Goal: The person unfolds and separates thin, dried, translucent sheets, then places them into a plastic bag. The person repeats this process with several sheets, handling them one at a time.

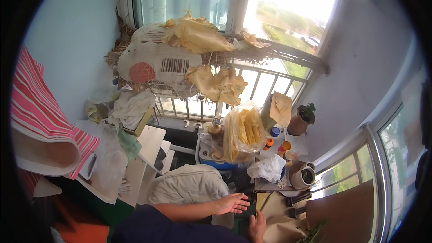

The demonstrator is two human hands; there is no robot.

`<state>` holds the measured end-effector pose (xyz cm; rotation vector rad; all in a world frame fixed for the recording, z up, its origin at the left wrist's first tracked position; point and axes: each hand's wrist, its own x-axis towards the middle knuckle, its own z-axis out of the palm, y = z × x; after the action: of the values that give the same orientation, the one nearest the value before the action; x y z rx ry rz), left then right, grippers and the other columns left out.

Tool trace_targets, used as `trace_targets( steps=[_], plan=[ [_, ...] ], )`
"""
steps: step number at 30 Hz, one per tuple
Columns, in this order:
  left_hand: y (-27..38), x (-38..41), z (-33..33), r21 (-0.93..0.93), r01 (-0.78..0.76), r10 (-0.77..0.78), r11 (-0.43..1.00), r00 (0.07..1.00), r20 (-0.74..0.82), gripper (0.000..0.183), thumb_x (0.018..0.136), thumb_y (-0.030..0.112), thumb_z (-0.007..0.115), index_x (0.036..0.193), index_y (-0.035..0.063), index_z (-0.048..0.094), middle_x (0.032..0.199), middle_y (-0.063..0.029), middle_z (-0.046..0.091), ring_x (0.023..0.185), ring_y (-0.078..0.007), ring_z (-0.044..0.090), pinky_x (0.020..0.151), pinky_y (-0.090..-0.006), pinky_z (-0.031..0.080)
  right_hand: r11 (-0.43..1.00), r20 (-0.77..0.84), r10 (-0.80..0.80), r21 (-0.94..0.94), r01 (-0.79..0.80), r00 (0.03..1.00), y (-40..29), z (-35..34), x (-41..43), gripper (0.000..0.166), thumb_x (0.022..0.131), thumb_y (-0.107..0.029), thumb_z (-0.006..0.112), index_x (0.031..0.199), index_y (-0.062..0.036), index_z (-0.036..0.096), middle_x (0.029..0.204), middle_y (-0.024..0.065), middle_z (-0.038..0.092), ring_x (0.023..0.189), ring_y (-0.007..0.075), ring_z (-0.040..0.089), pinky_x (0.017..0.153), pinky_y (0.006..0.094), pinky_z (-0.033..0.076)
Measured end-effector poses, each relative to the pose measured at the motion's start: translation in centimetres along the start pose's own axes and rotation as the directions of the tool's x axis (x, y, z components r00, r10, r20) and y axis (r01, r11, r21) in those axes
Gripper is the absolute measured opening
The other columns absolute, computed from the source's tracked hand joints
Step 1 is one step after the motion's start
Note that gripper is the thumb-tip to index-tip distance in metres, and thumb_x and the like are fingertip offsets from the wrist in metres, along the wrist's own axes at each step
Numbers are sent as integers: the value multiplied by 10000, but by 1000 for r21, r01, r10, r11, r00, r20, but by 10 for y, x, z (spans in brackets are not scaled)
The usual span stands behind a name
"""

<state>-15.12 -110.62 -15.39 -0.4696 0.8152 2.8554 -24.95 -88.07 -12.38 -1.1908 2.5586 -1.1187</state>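
My left hand (232, 204) reaches across from the left with its fingers apart and nothing visible in its palm. It is above the floor, beside a pale fabric cushion (190, 182). A small dark thing lies close to its fingertips, too unclear to name. Lower down, my right hand (258, 226) is at the edge of a tan sheet-like bundle (281, 224). Its fingertips are by a yellowish strip (261, 200) there. Whether it grips anything is unclear. Ahead, a clear plastic bag (233, 135) holds yellow, folded dried sheets (249, 126).
Potted plants (303, 177), a white plastic bag (266, 168) and an orange-capped bottle (268, 144) crowd the right-hand surface. A brown board (341, 212) leans by the right window. White drawers (152, 141) stand left. Dried yellow sheets (199, 33) lie across the window railing.
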Motion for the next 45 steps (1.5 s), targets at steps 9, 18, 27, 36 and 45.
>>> trace_targets(
  steps=[9,18,27,36,45],
  plan=[
    [10,-8,-25,-36,-30,25,999,991,-131,491,1063,488,566,1344,92,494,1308,-109,655,1078,-188,645,958,-364,538,993,68,-118,8,118,991,13,11,-10,301,943,-238,691,1122,3,667,1081,267,667,1013,480,622,891,555,501],
    [89,-40,-56,-25,-355,336,935,903,-268,378,1073,425,572,1270,105,533,1262,-118,680,1048,-205,665,929,-382,548,998,131,-69,-6,70,989,-1,3,-3,319,928,-249,711,1135,-9,676,1064,236,685,996,462,638,893,530,525],
    [322,-153,-2,228,-866,884,446,387,-262,334,1091,373,542,1280,97,553,1284,-155,676,1061,-241,679,918,-409,565,997,123,-41,74,32,992,-44,-15,9,364,953,-192,709,1293,-77,651,1177,227,677,1004,460,647,876,512,538],
    [520,-192,18,380,-915,960,137,28,-279,516,974,369,743,1297,68,478,1182,-150,633,1050,-254,672,910,-387,585,989,91,-87,124,75,992,-45,-7,19,388,919,-141,733,1290,-66,643,1094,209,678,875,393,682,754,485,564],
    [595,-147,13,484,-825,925,291,114,-362,618,930,303,796,1332,60,395,1161,-172,572,931,-266,683,768,-411,627,993,76,-103,62,99,992,-45,-11,14,390,883,-96,760,1252,-48,644,1062,199,675,812,355,690,702,461,568]
  ],
)
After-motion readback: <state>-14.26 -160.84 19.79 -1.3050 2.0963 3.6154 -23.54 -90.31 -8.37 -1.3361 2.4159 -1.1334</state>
